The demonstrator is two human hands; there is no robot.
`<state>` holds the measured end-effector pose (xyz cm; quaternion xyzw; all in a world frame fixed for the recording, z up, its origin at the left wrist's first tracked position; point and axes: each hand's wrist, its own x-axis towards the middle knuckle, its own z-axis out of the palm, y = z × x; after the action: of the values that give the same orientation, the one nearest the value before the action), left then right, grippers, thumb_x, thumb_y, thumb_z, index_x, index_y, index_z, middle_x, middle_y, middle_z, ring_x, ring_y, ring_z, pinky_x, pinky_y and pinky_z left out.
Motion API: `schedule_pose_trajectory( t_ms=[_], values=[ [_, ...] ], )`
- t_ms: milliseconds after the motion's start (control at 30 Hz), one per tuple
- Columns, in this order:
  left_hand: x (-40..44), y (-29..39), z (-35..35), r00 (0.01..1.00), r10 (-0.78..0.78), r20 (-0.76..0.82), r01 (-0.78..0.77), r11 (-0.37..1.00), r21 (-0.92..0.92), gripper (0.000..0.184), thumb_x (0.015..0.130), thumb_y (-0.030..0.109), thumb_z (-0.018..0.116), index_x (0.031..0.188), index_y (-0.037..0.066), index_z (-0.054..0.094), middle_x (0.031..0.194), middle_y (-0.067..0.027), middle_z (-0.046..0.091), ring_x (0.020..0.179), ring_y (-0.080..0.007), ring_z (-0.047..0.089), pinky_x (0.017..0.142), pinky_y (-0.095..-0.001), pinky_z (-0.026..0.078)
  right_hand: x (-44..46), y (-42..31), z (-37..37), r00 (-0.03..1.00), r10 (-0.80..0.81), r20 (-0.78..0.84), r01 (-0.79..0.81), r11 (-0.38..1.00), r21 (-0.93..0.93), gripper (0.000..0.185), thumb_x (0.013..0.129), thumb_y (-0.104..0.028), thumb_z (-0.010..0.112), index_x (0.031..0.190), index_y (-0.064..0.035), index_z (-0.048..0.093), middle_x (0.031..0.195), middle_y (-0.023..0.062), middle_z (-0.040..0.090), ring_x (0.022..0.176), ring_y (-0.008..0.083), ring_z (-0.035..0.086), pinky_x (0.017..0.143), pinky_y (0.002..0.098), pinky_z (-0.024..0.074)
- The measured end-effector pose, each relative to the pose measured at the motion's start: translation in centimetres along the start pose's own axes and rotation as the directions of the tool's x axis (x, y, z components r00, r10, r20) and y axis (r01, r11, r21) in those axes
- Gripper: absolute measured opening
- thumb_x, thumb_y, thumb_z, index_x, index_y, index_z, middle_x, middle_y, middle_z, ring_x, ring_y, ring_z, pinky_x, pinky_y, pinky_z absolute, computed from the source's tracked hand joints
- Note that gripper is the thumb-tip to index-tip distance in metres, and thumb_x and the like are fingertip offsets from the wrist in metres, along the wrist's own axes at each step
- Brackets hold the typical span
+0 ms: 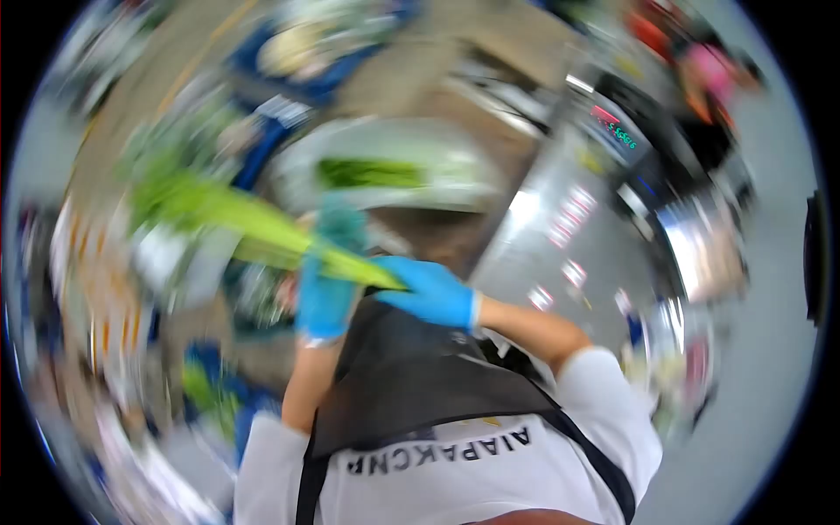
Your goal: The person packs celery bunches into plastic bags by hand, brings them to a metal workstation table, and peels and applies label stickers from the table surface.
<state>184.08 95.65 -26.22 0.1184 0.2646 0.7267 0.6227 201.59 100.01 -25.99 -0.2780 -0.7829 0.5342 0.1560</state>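
Observation:
A long, light-green bunch of leafy stalks (pixel 254 222), which looks like celery, slants across in front of my apron, leaves to the upper left and narrow cut end to the right. My left hand (pixel 325 284), in a blue glove, is closed around the stalks partway along. At the narrow end, my right hand (pixel 430 292), also blue-gloved, has its fingers closed on the base. Motion smears the leaves and the left fingers. Just beyond my hands lies a clear plastic bag (pixel 297 171) with more green stalks (pixel 372 172) inside.
To the right stands a steel worktop (pixel 525 254) with several labels on it and a scale with a lit display (pixel 617 131). Blue crates (pixel 328 87) of bagged produce stand at the far left. Another person (pixel 709 74) is at the upper right.

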Motion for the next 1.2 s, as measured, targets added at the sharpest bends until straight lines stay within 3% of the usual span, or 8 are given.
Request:
schedule_pose_trajectory(
  t_ms=[100, 233, 600, 767, 967, 1033, 1100, 1200],
  values=[
    [-5.9, 0.9, -6.9, 0.957, -0.042, -0.287, -0.055, 0.945, -0.321, 0.03, 0.09, 0.019, 0.06, 0.116, 0.004, 0.058, 0.088, -0.0053, 0.061, 0.082, -0.0179, 0.059, 0.081, -0.0355, 0.048, 0.6, 1.5, 6.1, 0.948, 0.03, 0.316, -0.043, 0.999, 0.032, 0.047, 0.089, -0.034, 0.059, 0.125, -0.0047, 0.05, 0.108, 0.0235, 0.061, 0.098, 0.0402, 0.06, 0.082, 0.0447, 0.0479],
    [-13.7, 0.3, -14.1, 0.856, -0.158, -0.493, -0.124, 0.862, -0.491, 0.022, 0.088, 0.021, 0.062, 0.106, 0.008, 0.062, 0.084, -0.0035, 0.058, 0.083, -0.021, 0.056, 0.088, -0.0399, 0.046, 1.7, 1.9, 11.8, 0.635, 0.212, 0.743, -0.41, 0.907, 0.092, 0.032, 0.089, -0.027, 0.063, 0.109, -0.0027, 0.055, 0.076, 0.0058, 0.061, 0.057, 0.0123, 0.057, 0.053, 0.0284, 0.0472],
    [-34.7, 9.0, -27.5, 0.791, 0.054, -0.609, -0.472, 0.688, -0.552, 0.034, 0.09, 0.037, 0.062, 0.101, 0.005, 0.061, 0.099, -0.0103, 0.064, 0.097, -0.0257, 0.06, 0.088, -0.0404, 0.048, 6.8, -8.3, 36.0, 0.192, 0.266, 0.945, -0.252, 0.944, -0.214, 0.033, 0.089, -0.024, 0.064, 0.114, -0.0037, 0.056, 0.081, 0.0043, 0.061, 0.066, 0.0103, 0.058, 0.059, 0.0252, 0.0484],
    [-47.2, 16.3, -34.0, 0.762, 0.073, -0.643, -0.296, 0.923, -0.247, 0.045, 0.091, 0.045, 0.057, 0.113, 0.006, 0.057, 0.109, -0.0128, 0.062, 0.099, -0.0264, 0.059, 0.091, -0.0408, 0.046, 7.2, -12.5, 51.8, 0.152, 0.268, 0.951, -0.495, 0.854, -0.161, 0.037, 0.087, -0.027, 0.066, 0.113, -0.0025, 0.058, 0.082, 0.0018, 0.062, 0.066, 0.0089, 0.058, 0.058, 0.023, 0.0482],
    [-52.4, 23.0, -41.7, 0.797, -0.04, -0.602, -0.29, 0.849, -0.441, 0.024, 0.092, 0.034, 0.058, 0.107, 0.015, 0.057, 0.096, -0.0099, 0.061, 0.08, -0.0185, 0.056, 0.075, -0.0333, 0.047, 10.1, -19.1, 64.6, 0.128, 0.318, 0.939, -0.485, 0.846, -0.221, 0.03, 0.086, -0.03, 0.066, 0.097, -0.0024, 0.064, 0.079, 0.0049, 0.063, 0.065, 0.012, 0.059, 0.059, 0.0246, 0.0489],
    [-51.6, 24.3, -45.4, 0.817, 0.132, -0.562, -0.333, 0.903, -0.273, 0.019, 0.093, 0.025, 0.056, 0.107, 0.014, 0.06, 0.093, -0.009, 0.061, 0.075, -0.0182, 0.056, 0.067, -0.0285, 0.047, 10.7, -19.5, 67.9, 0.189, 0.327, 0.926, -0.406, 0.885, -0.229, 0.03, 0.085, -0.027, 0.066, 0.095, 0.0006, 0.062, 0.082, 0.009, 0.065, 0.065, 0.016, 0.061, 0.06, 0.0288, 0.051],
    [-51.3, 26.8, -44.9, 0.608, 0.514, -0.606, -0.144, 0.821, 0.552, 0.023, 0.092, 0.018, 0.055, 0.109, 0.005, 0.063, 0.091, -0.0099, 0.064, 0.076, -0.0195, 0.059, 0.066, -0.029, 0.05, 10.6, -20.6, 70.8, 0.384, 0.229, 0.894, -0.223, 0.963, -0.151, 0.031, 0.084, -0.023, 0.063, 0.1, 0.0028, 0.06, 0.085, 0.011, 0.065, 0.069, 0.0199, 0.063, 0.063, 0.0323, 0.0516],
    [-49.2, 31.6, -50.6, 0.693, 0.217, -0.688, -0.376, 0.923, -0.088, 0.021, 0.089, 0.015, 0.058, 0.107, 0.003, 0.062, 0.097, -0.0107, 0.065, 0.083, -0.0209, 0.062, 0.073, -0.0318, 0.052, 14.3, -18.7, 76.1, 0.425, 0.143, 0.894, -0.232, 0.972, -0.045, 0.035, 0.086, -0.024, 0.059, 0.109, 0.0033, 0.056, 0.09, 0.0106, 0.063, 0.075, 0.0198, 0.062, 0.067, 0.0332, 0.0507]
  ],
)
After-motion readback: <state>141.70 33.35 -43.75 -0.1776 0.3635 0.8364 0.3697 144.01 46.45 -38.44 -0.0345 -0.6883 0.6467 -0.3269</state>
